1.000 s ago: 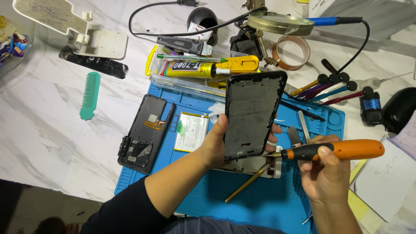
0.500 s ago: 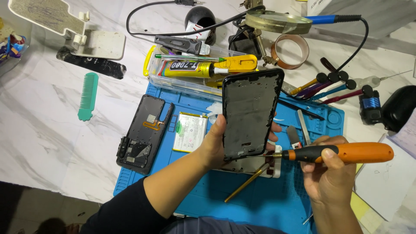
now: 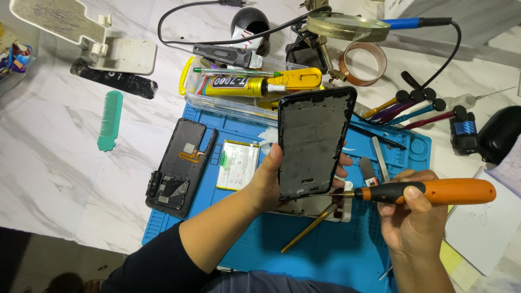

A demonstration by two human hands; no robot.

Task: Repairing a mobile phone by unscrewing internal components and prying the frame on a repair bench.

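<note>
My left hand [image 3: 271, 179] grips a black phone frame [image 3: 312, 144] by its lower edges and holds it upright over the blue work mat [image 3: 336, 249]. In my right hand [image 3: 415, 220] lies an orange and black electric screwdriver [image 3: 429, 191], held level. Its tip points left and touches the frame's lower right corner. A white part and a thin brass rod [image 3: 309, 228] lie on the mat just under the frame.
A black phone back cover [image 3: 179, 165] and a flat battery [image 3: 237, 164] lie on the mat's left side. Behind stand a clear box with a yellow glue tube [image 3: 255, 84], a magnifier, a copper tape roll [image 3: 362, 64] and several screwdrivers [image 3: 412, 108]. A green comb [image 3: 110, 119] lies at left.
The screwdriver has shifted slightly right and levelled, its tip staying at the frame's lower right corner. My left hand still holds the frame in the same place.
</note>
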